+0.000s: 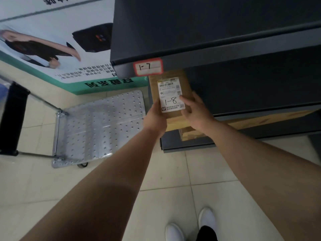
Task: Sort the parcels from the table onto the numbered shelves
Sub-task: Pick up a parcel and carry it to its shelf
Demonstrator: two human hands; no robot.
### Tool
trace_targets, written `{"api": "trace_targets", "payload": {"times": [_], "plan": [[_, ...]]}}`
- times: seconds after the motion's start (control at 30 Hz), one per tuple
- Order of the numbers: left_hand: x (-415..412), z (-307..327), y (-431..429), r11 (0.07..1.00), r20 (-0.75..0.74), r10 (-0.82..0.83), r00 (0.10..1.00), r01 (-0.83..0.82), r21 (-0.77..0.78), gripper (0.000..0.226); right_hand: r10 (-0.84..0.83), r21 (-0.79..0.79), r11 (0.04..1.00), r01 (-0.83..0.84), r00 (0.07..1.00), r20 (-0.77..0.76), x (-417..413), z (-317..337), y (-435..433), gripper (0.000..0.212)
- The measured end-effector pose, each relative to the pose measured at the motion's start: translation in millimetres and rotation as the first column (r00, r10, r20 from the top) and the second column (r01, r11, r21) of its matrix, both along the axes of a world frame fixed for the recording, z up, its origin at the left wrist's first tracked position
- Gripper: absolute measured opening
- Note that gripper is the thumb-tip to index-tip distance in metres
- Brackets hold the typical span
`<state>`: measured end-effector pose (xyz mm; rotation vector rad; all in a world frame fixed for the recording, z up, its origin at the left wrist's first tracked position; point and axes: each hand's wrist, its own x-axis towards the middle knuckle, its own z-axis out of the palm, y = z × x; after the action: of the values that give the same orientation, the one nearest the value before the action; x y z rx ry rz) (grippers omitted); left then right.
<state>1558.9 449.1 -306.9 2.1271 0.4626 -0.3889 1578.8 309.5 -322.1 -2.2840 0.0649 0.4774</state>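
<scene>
While holding the parcel (171, 94) marked 1-8 just below the 1-7 tag (148, 66), curls left hand (154, 117) round one long edge and right hand (194, 110) round the other. Points long axis away, far end under the tag's shelf lip (225, 49). Probably needs a straight push inward; open dark room right of the tag, boxes (189, 133) stacked lower.

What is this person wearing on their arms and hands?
Nothing that shows: the left hand and right hand are ungloved, with no rings or watch visible, and both forearms are bare with no sleeve in view. Below, white shoes and a dark trouser leg.
</scene>
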Motion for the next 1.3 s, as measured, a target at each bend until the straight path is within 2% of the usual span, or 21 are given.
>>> {"api": "trace_targets", "payload": {"times": [0.1, 0.2, 0.3, 0.37, 0.47, 0.57, 0.63, 0.73, 0.83, 0.9, 1.0, 1.07, 1.17, 1.3], "plan": [[9.3, -4.1, 2.5, 0.997, 0.03, -0.004, 1.0, 0.002, 0.078, 0.054, 0.003, -0.001, 1.0, -0.003, 1.0, -0.014, 10.3, -3.0, 0.8, 0.053], [16.1, 5.1, 2.0, 0.991, -0.036, -0.033, 0.999, 0.037, 0.125, 0.057, 0.04, -0.033, 0.999, -0.041, 0.999, -0.028, 13.2, 1.8, -1.1, 0.054], [16.7, 13.6, -2.0, 0.999, -0.092, -0.043, 0.995, 0.044, 0.016, 0.061, 0.099, -0.079, 0.992, -0.103, 0.993, -0.06, 11.7, 10.3, -5.7, 0.054], [18.2, 12.4, -3.9, 0.998, -0.113, -0.063, 0.992, 0.063, -0.001, 0.063, 0.112, -0.112, 0.986, -0.12, 0.991, -0.075, 10.0, 14.9, -8.2, 0.055], [24.6, 13.5, -5.9, 0.996, -0.113, -0.078, 0.991, 0.073, -0.046, 0.069, 0.13, -0.065, 0.988, -0.139, 0.984, -0.124, 14.6, 18.1, -11.7, 0.061], [25.7, 20.7, -4.8, 0.965, -0.116, 0.04, 0.992, -0.069, -0.252, 0.073, 0.144, -0.037, 0.988, -0.151, 0.978, -0.149, 23.0, 22.7, -21.1, 0.064], [26.1, 26.8, -4.4, 0.934, -0.128, 0.128, 0.983, -0.163, -0.319, 0.074, 0.137, -0.078, 0.986, -0.147, 0.984, -0.115, 22.5, 25.0, -27.6, 0.062], [23.4, 35.6, -9.9, 0.96, -0.131, 0.115, 0.985, -0.144, -0.24, 0.064, 0.148, -0.158, 0.974, -0.164, 0.983, -0.104, 13.4, 28.8, -33.1, 0.065], [14.2, 46.2, -12.4, 0.998, -0.099, 0.039, 0.994, -0.032, 0.063, 0.061, 0.194, -0.259, 0.941, -0.216, 0.975, -0.107, 3.0, 39.5, -37.7, 0.069], [3.2, 55.0, -14.6, 0.958, -0.126, -0.078, 0.989, 0.109, 0.266, 0.061, 0.268, -0.338, 0.897, -0.285, 0.959, -0.096, -6.8, 50.7, -40.5, 0.066], [-19.1, 72.2, -20.4, 0.855, -0.27, -0.279, 0.922, 0.366, 0.367, 0.056, 0.369, -0.4, 0.827, -0.394, 0.918, -0.142, -27.3, 68.1, -43.9, 0.058], [-33.4, 83.0, -23.7, 0.731, -0.354, -0.398, 0.846, 0.526, 0.435, 0.056, 0.41, -0.463, 0.774, -0.431, 0.899, -0.15, -44.9, 77.6, -46.4, 0.053], [-53.3, 101.9, -32.5, 0.571, -0.422, -0.536, 0.731, 0.683, 0.457, 0.055, 0.394, -0.499, 0.754, -0.427, 0.902, -0.177, -78.5, 95.3, -53.8, 0.055], [-85.0, 137.7, -50.7, 0.471, -0.433, -0.65, 0.625, 0.778, 0.415, 0.05, 0.3, -0.504, 0.773, -0.385, 0.922, -0.245, -134.3, 120.6, -74.8, 0.051]]}}
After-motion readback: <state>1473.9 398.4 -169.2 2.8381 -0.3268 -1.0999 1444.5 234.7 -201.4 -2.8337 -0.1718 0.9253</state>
